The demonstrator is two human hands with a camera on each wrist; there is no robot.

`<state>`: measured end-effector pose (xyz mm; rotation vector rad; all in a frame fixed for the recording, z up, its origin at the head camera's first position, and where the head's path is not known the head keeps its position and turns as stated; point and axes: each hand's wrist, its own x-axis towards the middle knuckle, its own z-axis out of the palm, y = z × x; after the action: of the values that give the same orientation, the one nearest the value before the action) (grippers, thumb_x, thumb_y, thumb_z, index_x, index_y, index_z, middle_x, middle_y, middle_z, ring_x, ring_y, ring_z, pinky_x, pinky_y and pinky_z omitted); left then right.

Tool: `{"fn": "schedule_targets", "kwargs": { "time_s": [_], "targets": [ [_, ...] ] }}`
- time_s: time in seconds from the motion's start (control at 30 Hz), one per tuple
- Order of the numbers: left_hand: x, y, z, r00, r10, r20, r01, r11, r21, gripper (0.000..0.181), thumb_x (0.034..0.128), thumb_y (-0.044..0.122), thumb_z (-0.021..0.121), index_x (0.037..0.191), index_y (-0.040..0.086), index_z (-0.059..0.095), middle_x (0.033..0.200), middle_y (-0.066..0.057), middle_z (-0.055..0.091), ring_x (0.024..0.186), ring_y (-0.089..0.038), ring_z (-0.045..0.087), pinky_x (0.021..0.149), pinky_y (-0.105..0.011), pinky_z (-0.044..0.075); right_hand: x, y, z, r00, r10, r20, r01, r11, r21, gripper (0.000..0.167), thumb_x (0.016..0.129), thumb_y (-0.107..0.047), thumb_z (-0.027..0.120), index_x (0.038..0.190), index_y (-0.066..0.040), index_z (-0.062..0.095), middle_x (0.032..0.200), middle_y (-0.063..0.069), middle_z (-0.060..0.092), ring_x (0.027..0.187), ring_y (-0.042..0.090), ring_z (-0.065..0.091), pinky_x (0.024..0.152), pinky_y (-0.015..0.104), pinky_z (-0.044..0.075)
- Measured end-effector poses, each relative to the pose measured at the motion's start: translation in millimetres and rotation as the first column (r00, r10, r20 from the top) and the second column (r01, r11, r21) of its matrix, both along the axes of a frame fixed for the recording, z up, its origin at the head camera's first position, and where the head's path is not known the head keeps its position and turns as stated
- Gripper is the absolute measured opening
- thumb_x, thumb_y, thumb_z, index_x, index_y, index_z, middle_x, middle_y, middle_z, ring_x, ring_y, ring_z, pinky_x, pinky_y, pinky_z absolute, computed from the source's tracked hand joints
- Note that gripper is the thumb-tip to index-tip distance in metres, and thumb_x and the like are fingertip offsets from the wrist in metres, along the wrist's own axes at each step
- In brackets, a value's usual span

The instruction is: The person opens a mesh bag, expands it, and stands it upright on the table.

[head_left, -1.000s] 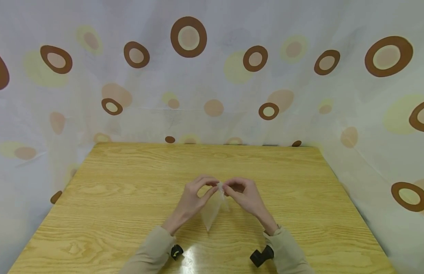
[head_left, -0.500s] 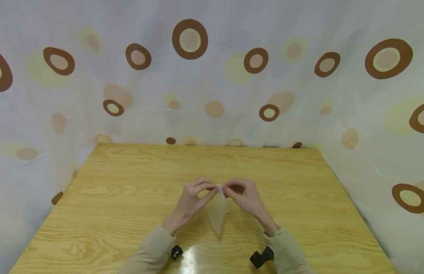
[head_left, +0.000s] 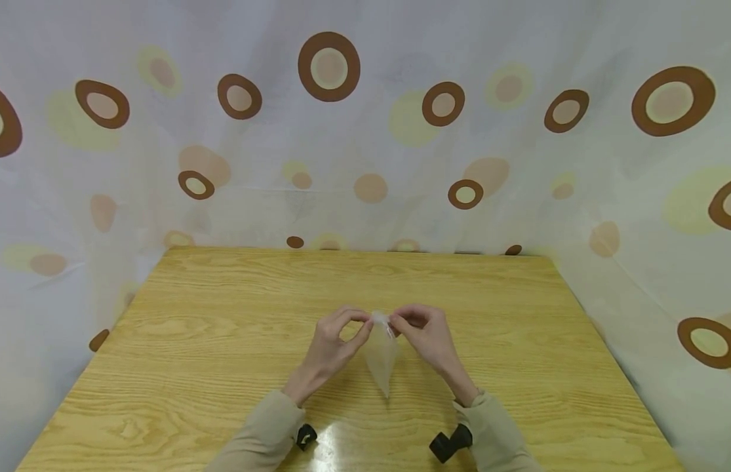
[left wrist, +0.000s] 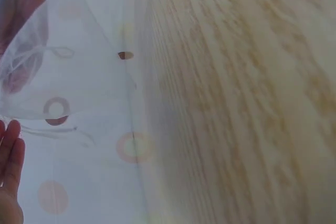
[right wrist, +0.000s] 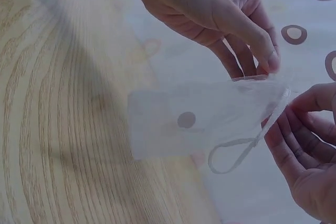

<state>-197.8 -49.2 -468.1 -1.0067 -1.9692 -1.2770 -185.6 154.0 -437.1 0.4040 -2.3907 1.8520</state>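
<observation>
A sheer white drawstring pouch [head_left: 381,360] hangs between both hands above the table, its pointed lower corner downward. My left hand [head_left: 330,344] pinches the left side of the gathered mouth between thumb and fingertips. On the other side, my right hand [head_left: 425,335] pinches the mouth's right edge. In the right wrist view, the pouch [right wrist: 173,121] shows a looped drawstring [right wrist: 231,156] hanging beside the mouth, with the left hand [right wrist: 220,14] above and the right hand [right wrist: 310,150] at the right. Through the sheer fabric [left wrist: 79,72] in the left wrist view, part of the right hand is visible.
Beneath the hands lies a wood-grain table [head_left: 235,301]. A white curtain [head_left: 371,144] with brown and peach circles surrounds its back and sides. Black wrist devices [head_left: 450,443] sit at both sleeve cuffs.
The pouch's lower corner has swung from left to right. The fingertips were close together and now stand slightly farther apart, with the mouth spread wider between them.
</observation>
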Motion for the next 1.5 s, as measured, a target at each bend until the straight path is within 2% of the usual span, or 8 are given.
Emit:
{"fn": "schedule_targets", "kwargs": {
  "time_s": [0.17,0.3,0.53,0.7,0.83,0.97,1.17,1.5],
  "targets": [
    [-0.3,1.1,-0.1,0.998,-0.027,0.050,0.026,0.999,0.022,0.010,0.0878,-0.005,0.073,0.096,0.001,0.069,0.100,-0.013,0.073,0.094,-0.027,0.072,0.085,-0.034,0.062,1.7,1.4,0.9,0.999,0.050,-0.010,-0.050,0.999,-0.015,0.015,0.096,-0.006,0.067,0.099,0.007,0.073,0.089,0.027,0.073,0.073,0.004,0.069,0.074,0.034,0.063],
    [-1.6,0.9,0.7,0.996,-0.057,0.072,0.054,0.998,0.043,0.005,0.0906,0.001,0.072,0.095,0.000,0.070,0.103,-0.014,0.072,0.096,-0.029,0.072,0.088,-0.036,0.061,2.1,2.6,0.5,0.994,0.098,-0.041,-0.099,0.995,-0.016,0.015,0.097,-0.005,0.065,0.101,0.008,0.072,0.091,0.029,0.072,0.075,0.003,0.069,0.077,0.027,0.062],
    [-2.4,-0.3,4.8,0.998,-0.064,0.023,0.062,0.996,0.069,0.016,0.0829,-0.014,0.072,0.087,0.001,0.066,0.097,-0.015,0.071,0.089,-0.029,0.071,0.081,-0.032,0.062,2.9,0.4,2.2,0.994,0.064,-0.088,-0.067,0.997,-0.033,0.013,0.096,-0.001,0.065,0.096,0.010,0.071,0.084,0.029,0.071,0.071,0.004,0.069,0.073,0.029,0.063],
    [-2.6,1.8,7.0,0.998,-0.068,-0.009,0.068,0.994,0.084,0.020,0.0812,-0.016,0.070,0.084,0.002,0.063,0.098,-0.015,0.070,0.089,-0.028,0.070,0.078,-0.029,0.062,4.6,-0.3,4.6,0.998,0.034,-0.052,-0.036,0.998,-0.050,0.013,0.097,-0.001,0.064,0.094,0.010,0.070,0.083,0.029,0.070,0.070,0.005,0.069,0.073,0.030,0.063],
    [-2.9,3.1,5.4,0.998,-0.064,-0.024,0.066,0.991,0.116,0.021,0.0802,-0.016,0.070,0.082,0.003,0.063,0.100,-0.016,0.070,0.089,-0.028,0.070,0.076,-0.028,0.061,4.5,1.0,4.1,0.997,0.076,-0.030,-0.079,0.991,-0.105,0.016,0.098,-0.002,0.063,0.096,0.013,0.068,0.080,0.010,0.073,0.072,0.005,0.069,0.073,0.029,0.062],
    [-5.0,0.5,3.7,0.993,-0.108,-0.052,0.113,0.987,0.112,0.021,0.0775,-0.016,0.071,0.081,0.003,0.066,0.103,-0.019,0.073,0.087,-0.029,0.072,0.077,-0.025,0.062,3.1,3.1,3.0,0.989,0.148,-0.002,-0.146,0.975,-0.169,0.021,0.099,-0.003,0.062,0.100,0.018,0.064,0.081,-0.010,0.071,0.075,0.004,0.069,0.075,0.026,0.062],
    [-10.0,-4.2,6.0,0.976,-0.204,-0.081,0.209,0.976,0.057,0.023,0.0761,-0.014,0.077,0.087,0.004,0.069,0.099,-0.019,0.076,0.086,-0.027,0.075,0.081,-0.025,0.062,2.0,3.4,4.2,0.980,0.185,0.070,-0.169,0.968,-0.186,0.026,0.100,-0.005,0.060,0.102,0.021,0.061,0.085,-0.010,0.070,0.080,0.004,0.068,0.080,0.024,0.061],
    [-11.4,-10.0,11.0,0.975,-0.220,-0.041,0.219,0.975,-0.018,0.032,0.0801,-0.013,0.069,0.110,-0.001,0.067,0.103,-0.016,0.074,0.090,-0.026,0.072,0.079,-0.033,0.063,0.1,4.1,7.0,0.974,0.208,0.086,-0.188,0.963,-0.194,0.028,0.100,-0.003,0.058,0.105,0.024,0.058,0.087,-0.013,0.070,0.082,0.003,0.068,0.083,0.023,0.059]
  ]
}}
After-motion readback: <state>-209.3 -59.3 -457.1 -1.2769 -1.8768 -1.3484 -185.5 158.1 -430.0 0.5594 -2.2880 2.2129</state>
